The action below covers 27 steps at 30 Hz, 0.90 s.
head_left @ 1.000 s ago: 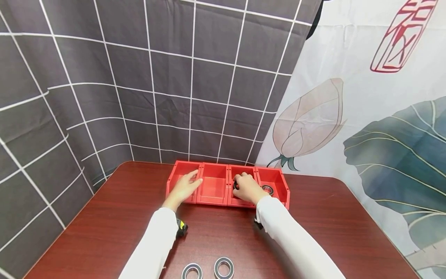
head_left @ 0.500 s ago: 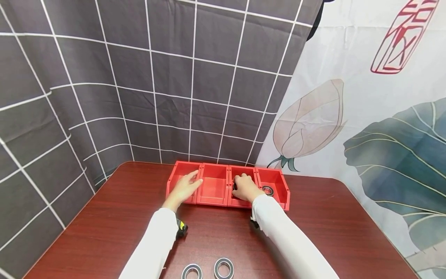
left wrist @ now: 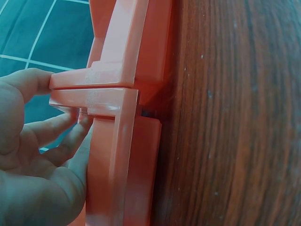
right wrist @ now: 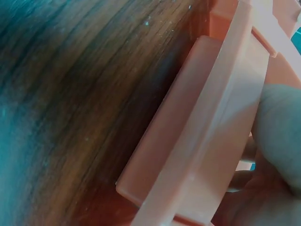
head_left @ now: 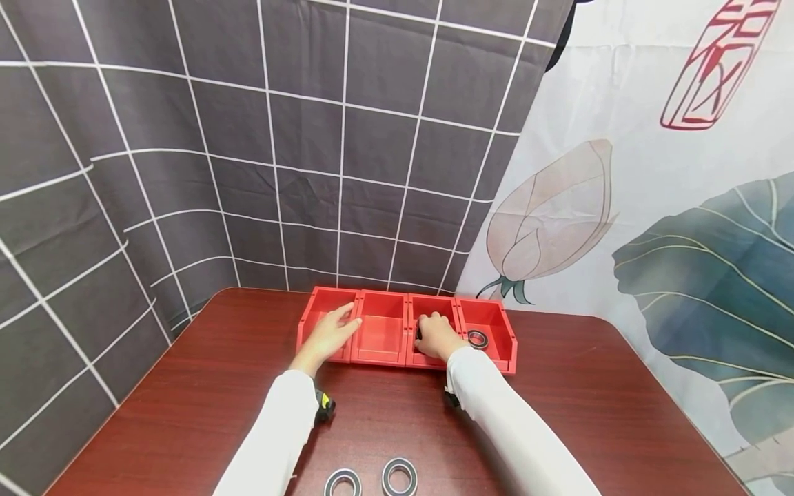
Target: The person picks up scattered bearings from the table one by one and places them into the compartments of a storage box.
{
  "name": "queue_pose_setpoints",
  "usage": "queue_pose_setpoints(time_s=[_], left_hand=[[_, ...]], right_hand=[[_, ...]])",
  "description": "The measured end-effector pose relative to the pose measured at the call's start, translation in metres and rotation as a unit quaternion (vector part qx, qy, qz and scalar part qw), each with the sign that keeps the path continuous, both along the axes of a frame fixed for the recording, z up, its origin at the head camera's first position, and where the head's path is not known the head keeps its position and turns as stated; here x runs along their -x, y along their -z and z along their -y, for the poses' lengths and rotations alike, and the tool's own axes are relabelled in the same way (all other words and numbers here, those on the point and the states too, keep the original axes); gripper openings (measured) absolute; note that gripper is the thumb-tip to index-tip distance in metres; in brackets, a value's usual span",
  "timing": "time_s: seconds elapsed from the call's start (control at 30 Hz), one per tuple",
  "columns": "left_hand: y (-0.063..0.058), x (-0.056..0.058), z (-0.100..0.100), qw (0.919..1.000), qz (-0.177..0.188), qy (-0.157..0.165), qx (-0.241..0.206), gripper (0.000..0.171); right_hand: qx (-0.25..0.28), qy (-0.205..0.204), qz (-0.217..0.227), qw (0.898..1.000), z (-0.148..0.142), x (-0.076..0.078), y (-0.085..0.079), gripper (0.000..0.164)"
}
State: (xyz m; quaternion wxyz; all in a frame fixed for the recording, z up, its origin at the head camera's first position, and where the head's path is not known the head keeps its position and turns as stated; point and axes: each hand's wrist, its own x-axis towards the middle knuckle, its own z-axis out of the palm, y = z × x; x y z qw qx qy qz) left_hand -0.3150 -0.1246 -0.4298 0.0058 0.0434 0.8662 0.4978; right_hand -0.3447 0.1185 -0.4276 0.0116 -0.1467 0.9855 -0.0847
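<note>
Red bin row (head_left: 380, 336), long axis left to right; left hand (head_left: 327, 336) relaxed, right hand (head_left: 438, 335) gripping dark bearing (head_left: 418, 333)

Workspace: table (head_left: 589, 386), red bins (head_left: 380, 333), hanging cloth (head_left: 307, 148)

Second red bin from left (head_left: 381, 334) reachable from above; dividers (head_left: 408, 327) block sideways passage, right hand (head_left: 438, 336) obstructs third bin (head_left: 428, 361).

From above, the head camera faces forward and down over the red storage bins (head_left: 380, 327) and wood-grain table (head_left: 384, 413). Both wrist cameras, rolled sideways, face the bins up close; the left one shares the grid-patterned cloth (head_left: 304, 138) with the head view.
</note>
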Motion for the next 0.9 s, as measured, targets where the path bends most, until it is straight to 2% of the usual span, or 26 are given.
queue_pose_setpoints(time_s=[0.2, 0.43, 0.63, 0.9], left_hand=[[0.003, -0.001, 0.000, 1.0000, -0.006, 0.003, -0.001, 0.062], [0.005, -0.001, -0.001, 1.0000, -0.001, 0.000, -0.004, 0.062], [0.003, 0.001, -0.001, 1.0000, -0.002, -0.004, -0.007, 0.061], [0.002, 0.000, -0.001, 1.0000, -0.001, -0.003, -0.005, 0.063]], right_hand=[[-0.001, 0.002, 0.000, 1.000, 0.000, -0.005, 0.002, 0.037], [0.003, -0.020, -0.047, 0.999, -0.002, -0.010, 0.004, 0.039], [0.000, -0.051, -0.087, 0.995, -0.002, -0.020, -0.006, 0.037], [0.001, -0.087, -0.111, 0.990, -0.007, -0.040, -0.018, 0.031]])
